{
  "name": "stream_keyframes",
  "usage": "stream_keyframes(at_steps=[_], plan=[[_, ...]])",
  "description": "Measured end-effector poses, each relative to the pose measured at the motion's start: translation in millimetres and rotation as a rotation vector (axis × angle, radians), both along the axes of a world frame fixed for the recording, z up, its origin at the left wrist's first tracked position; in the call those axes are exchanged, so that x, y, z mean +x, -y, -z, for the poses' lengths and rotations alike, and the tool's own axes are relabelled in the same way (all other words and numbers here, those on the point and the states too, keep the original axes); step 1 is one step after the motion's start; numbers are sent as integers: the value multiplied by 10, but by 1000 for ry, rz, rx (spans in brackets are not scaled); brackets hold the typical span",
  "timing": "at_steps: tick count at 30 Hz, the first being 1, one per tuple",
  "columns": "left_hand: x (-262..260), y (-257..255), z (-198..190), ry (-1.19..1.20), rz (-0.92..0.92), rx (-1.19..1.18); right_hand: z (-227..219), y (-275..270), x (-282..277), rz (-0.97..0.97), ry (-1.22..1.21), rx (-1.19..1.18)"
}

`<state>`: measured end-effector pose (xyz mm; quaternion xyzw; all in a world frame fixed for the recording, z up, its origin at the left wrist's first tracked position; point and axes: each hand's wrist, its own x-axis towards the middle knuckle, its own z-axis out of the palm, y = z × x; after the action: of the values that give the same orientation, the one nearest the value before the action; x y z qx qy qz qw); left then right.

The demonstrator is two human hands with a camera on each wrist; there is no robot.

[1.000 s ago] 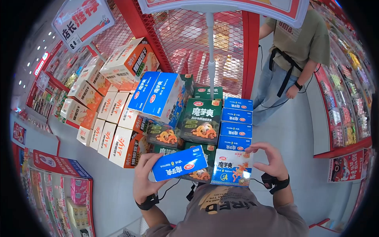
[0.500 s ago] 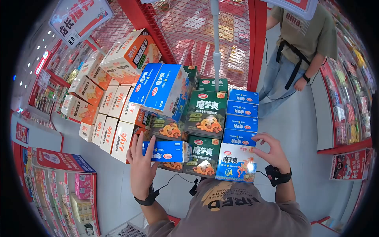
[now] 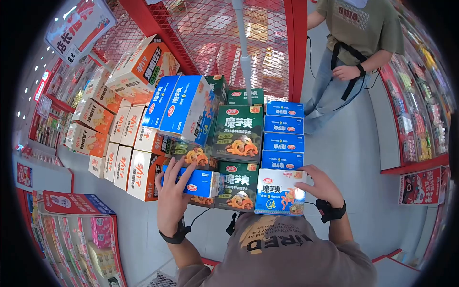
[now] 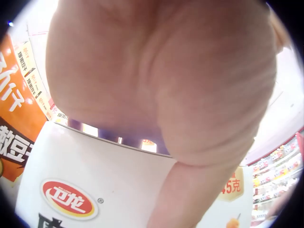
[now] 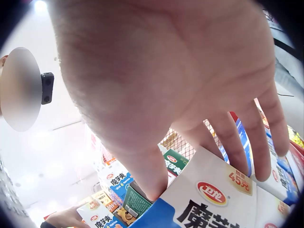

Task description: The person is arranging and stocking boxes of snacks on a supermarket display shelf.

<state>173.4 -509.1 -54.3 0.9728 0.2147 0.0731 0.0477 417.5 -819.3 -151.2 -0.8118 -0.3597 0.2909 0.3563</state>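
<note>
My left hand (image 3: 174, 193) is on a blue snack box (image 3: 200, 183) that lies on the green boxes at the front left. Its fingers spread across the blue side and its thumb lies against the white printed face (image 4: 109, 175) in the left wrist view. At the front right, my right hand (image 3: 325, 189) holds a white-and-blue snack box (image 3: 279, 193) by its right edge, thumb on the printed face and fingers behind. Between the two hands stands a green snack box (image 3: 236, 186). Behind the right-hand box runs a row of blue boxes (image 3: 283, 143).
Orange-and-white boxes (image 3: 136, 167) fill the left side of the display. Two blue boxes (image 3: 174, 103) stand higher on the stack. A sign pole (image 3: 244, 57) rises at the back, before red mesh (image 3: 210, 48). Another person (image 3: 356, 52) stands back right.
My left hand has lowered the tilted blue box onto the green boxes and lies over it. The right thumb has come onto the white-and-blue box's face. The head view has shifted slightly.
</note>
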Motion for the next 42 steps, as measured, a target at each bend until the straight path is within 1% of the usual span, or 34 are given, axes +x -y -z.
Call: stream_keyframes(at_steps=[1,2,4,5,8,9,12,15,18,21,27,30,33,36,39,42], plan=[[-23,-17,14,-62,1,10,-4,8,-7,0,-5,-3],[-10,38,-1,-38,-3,-37,-1,9,-6,1,-7,-5],[42,219,-155,10,-12,-131,7,9,-26,8,-7,3],[46,284,-183,85,105,-137,18,7,-45,15,-4,13],[42,410,-204,232,453,-467,80,19,-72,23,21,18],[82,457,-239,233,532,-533,89,23,-72,20,33,18],[126,502,-175,204,590,-665,62,27,-95,26,36,2],[170,542,-148,194,543,-585,43,57,-108,26,32,11],[178,560,-100,177,587,-656,11,84,-126,35,13,32],[193,578,-79,174,598,-677,10,107,-148,32,40,39],[246,592,-18,175,633,-684,-40,163,-178,56,-117,179],[265,602,12,176,650,-727,26,156,-207,110,-203,303],[283,609,6,174,658,-735,29,107,-280,203,-344,436],[290,612,10,181,661,-735,57,90,-300,260,-380,404],[275,606,10,189,658,-752,146,88,-291,317,-466,480],[257,593,-5,200,658,-750,164,105,-261,387,-485,446]])
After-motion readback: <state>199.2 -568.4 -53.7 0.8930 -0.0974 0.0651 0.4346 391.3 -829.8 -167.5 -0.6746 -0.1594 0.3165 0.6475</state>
